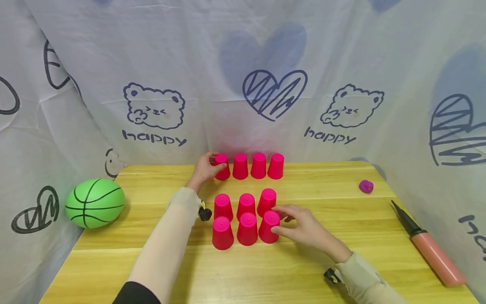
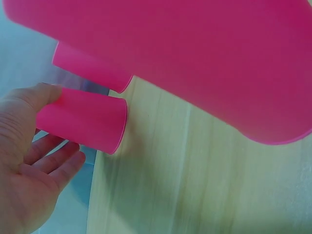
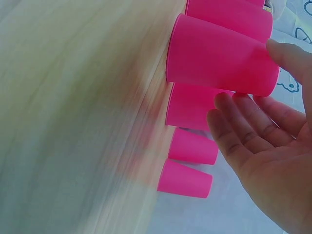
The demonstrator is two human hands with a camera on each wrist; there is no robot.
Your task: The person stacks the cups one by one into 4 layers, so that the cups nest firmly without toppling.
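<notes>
Pink cups stand upside down on the table. My left hand [image 1: 205, 171] pinches the leftmost cup [image 1: 224, 173] of the back row between thumb and fingers. The left wrist view shows the thumb on one side of that cup [image 2: 87, 119] and the fingers along the other. Nearer to me are two rows of three cups. At the right end of the front row, my right hand [image 1: 305, 228] holds a cup [image 1: 268, 231], thumb on the near side. In the right wrist view its fingertips touch this cup [image 3: 222, 56] low near its base end.
A green ball [image 1: 95, 203] sits at the table's left edge. On the right lie a purple object [image 1: 366, 186] and a pink hand pump [image 1: 436, 257] with a black nozzle. A printed white curtain [image 1: 220, 122] hangs behind the wooden table [image 1: 322, 190].
</notes>
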